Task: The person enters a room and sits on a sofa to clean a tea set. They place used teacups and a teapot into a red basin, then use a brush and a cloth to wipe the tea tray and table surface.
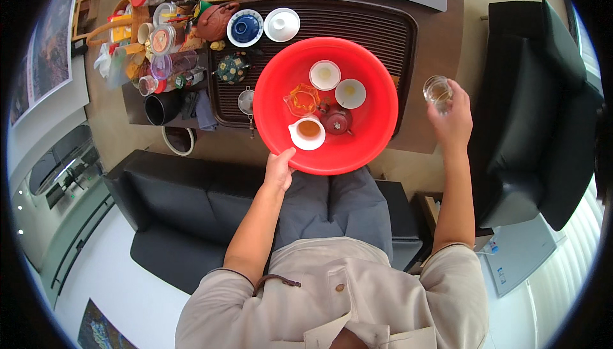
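Observation:
My left hand (281, 168) grips the near rim of a red plastic basin (373, 124), its thumb over the edge. Inside the basin are two small white cups, one (324, 75) beside the other (350, 94), an amber glass dish (302, 100), a small dark red teapot (336, 120) and a white pitcher (307, 132) with brown liquid. To the right of the basin, my right hand (449, 114) holds a clear glass cup (437, 89) by its side, over the table's right end.
Under the basin lies a dark ribbed tea tray (354, 7) with a lidded blue-and-white bowl (245, 28), a white lid (282, 24), a patterned teapot (232, 67) and a strainer (246, 101). Jars, a clay teapot (215, 21) and a basket crowd the left. Black sofas (517, 109) stand right and below.

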{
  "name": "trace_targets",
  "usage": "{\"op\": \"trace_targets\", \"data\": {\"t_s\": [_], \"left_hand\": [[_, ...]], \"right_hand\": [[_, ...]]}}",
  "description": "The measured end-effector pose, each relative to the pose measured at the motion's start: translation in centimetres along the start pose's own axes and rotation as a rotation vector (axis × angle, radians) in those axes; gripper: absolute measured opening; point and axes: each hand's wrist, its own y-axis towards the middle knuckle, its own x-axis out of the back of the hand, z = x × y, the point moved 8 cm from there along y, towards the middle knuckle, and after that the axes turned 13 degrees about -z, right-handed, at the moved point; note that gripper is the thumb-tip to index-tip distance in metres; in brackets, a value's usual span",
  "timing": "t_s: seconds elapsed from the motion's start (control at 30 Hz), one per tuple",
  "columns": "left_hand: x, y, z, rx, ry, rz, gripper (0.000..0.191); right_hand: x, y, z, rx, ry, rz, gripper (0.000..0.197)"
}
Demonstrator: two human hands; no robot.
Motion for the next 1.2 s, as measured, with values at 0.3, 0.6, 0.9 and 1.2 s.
{"op": "trace_targets", "data": {"t_s": [0.3, 0.6, 0.9, 1.2], "left_hand": [[1.1, 0.2, 0.8, 0.039, -0.053, -0.002, 0.039], [1.7, -0.6, 0.2, 0.025, -0.005, 0.070, 0.037], [2.4, 0.5, 0.1, -0.039, 0.085, 0.197, 0.038], [2.7, 0.5, -0.5, -0.041, 0.219, 0.237, 0.038]], "right_hand": [[-3.9, -9.0, 13.6, 0.478, -0.053, 0.376, 0.056], [-11.2, -13.8, 11.9, 0.624, -0.378, 0.498, 0.051], [-14.4, -13.5, 11.9, 0.695, -0.460, 0.356, 0.060], [-13.6, -11.4, 14.9, 0.607, -0.416, 0.363, 0.091]]}}
